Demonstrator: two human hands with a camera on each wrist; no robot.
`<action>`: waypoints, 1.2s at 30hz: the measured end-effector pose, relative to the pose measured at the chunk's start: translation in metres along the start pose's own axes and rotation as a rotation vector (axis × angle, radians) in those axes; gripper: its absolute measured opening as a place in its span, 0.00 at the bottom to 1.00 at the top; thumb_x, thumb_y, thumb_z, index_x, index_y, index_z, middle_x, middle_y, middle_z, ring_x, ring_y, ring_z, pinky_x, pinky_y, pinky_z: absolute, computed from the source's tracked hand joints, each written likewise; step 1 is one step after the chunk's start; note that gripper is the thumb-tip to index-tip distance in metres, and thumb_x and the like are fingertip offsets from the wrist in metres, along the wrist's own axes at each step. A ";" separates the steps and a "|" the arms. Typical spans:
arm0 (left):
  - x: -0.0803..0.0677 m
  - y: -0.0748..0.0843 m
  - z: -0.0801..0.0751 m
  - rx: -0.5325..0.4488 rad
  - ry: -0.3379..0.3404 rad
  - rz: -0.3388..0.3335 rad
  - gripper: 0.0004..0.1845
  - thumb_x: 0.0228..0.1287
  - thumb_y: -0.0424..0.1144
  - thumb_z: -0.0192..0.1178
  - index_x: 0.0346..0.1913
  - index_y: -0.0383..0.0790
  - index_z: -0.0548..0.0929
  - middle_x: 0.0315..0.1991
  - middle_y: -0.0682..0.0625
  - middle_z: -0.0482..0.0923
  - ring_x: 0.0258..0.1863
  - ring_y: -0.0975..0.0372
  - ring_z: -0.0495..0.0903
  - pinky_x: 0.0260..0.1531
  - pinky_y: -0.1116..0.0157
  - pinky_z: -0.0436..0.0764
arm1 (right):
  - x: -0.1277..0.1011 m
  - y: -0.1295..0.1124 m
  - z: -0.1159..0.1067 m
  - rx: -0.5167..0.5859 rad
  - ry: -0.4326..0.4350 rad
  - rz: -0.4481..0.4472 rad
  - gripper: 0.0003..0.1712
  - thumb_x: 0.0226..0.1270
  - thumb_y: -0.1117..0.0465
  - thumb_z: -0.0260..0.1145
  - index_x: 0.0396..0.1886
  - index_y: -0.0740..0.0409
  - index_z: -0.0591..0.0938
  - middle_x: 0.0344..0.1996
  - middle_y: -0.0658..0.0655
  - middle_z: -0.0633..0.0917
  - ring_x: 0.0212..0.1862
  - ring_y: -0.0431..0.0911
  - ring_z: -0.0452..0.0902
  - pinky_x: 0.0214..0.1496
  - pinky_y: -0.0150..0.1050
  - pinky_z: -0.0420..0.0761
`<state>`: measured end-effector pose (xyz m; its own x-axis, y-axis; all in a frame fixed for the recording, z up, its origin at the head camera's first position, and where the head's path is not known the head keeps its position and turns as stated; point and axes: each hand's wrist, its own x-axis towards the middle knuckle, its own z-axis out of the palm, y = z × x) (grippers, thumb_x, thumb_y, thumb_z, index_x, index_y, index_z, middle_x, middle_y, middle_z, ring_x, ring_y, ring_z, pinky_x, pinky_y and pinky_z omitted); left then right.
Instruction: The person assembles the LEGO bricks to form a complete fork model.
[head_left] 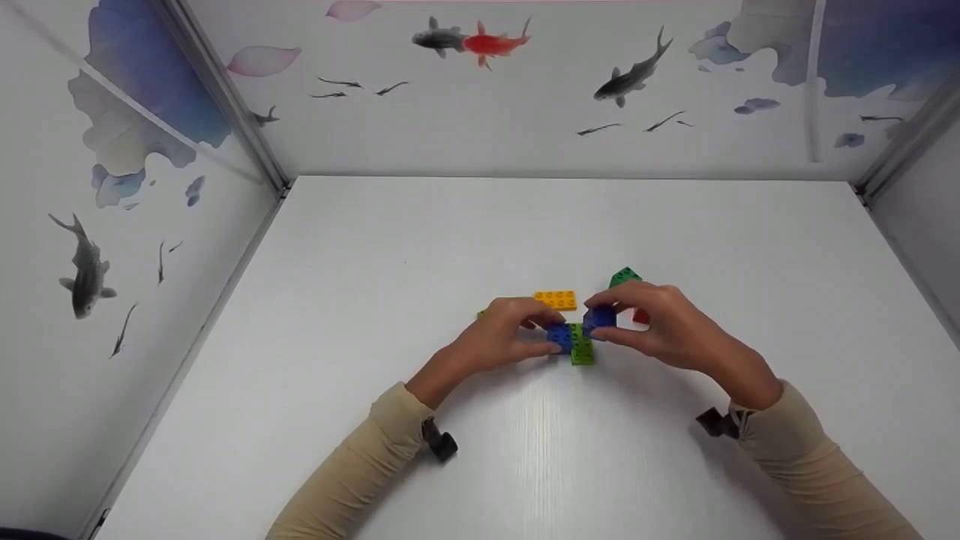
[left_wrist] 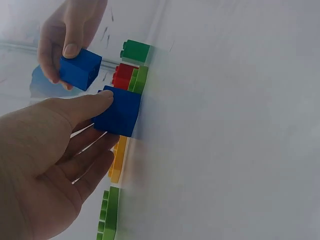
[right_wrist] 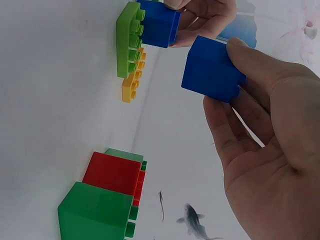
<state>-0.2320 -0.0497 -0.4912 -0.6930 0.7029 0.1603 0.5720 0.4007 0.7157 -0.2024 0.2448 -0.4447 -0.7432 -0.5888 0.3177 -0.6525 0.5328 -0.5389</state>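
Observation:
My left hand (head_left: 495, 341) pinches a blue brick (head_left: 559, 339) between thumb and fingertips, low at the table. Right beside that brick lies a light green studded plate (head_left: 583, 354); whether the two are joined I cannot tell. My right hand (head_left: 675, 330) grips a second blue brick (head_left: 602, 321) by its sides. In the right wrist view this blue brick (right_wrist: 210, 70) is tilted and held up off the table, apart from the other blue brick (right_wrist: 159, 25). Its studs face toward the right palm.
A yellow plate (head_left: 556, 300) lies beyond the hands. Behind the right hand are a green brick (head_left: 625, 277) and a red brick (head_left: 640, 316), partly hidden; the right wrist view shows another green brick (right_wrist: 95, 212) there. Another light green plate (left_wrist: 111, 215) lies near the left hand. Printed walls enclose the white table (head_left: 375, 247).

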 end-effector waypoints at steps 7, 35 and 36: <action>0.003 -0.004 -0.002 -0.042 -0.010 -0.017 0.22 0.70 0.43 0.76 0.63 0.44 0.87 0.58 0.52 0.90 0.55 0.62 0.89 0.59 0.68 0.87 | 0.013 -0.001 0.008 0.056 -0.021 -0.023 0.25 0.65 0.58 0.83 0.61 0.50 0.87 0.54 0.45 0.92 0.53 0.41 0.90 0.51 0.36 0.90; 0.002 -0.008 -0.003 0.031 0.008 0.017 0.20 0.69 0.42 0.77 0.60 0.41 0.88 0.53 0.49 0.92 0.53 0.60 0.90 0.58 0.65 0.88 | 0.029 -0.002 0.035 0.179 -0.007 -0.027 0.22 0.68 0.56 0.81 0.59 0.54 0.88 0.54 0.47 0.92 0.56 0.43 0.91 0.58 0.52 0.91; 0.002 -0.008 -0.003 0.032 0.010 0.019 0.20 0.69 0.43 0.76 0.60 0.42 0.88 0.52 0.50 0.92 0.53 0.61 0.90 0.58 0.65 0.88 | 0.029 -0.002 0.035 0.180 -0.007 -0.024 0.22 0.68 0.56 0.81 0.59 0.53 0.88 0.54 0.47 0.92 0.56 0.43 0.91 0.59 0.51 0.91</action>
<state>-0.2390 -0.0530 -0.4945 -0.6863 0.7046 0.1803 0.5986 0.4064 0.6904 -0.2172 0.2056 -0.4615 -0.7263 -0.6044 0.3273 -0.6326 0.4016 -0.6622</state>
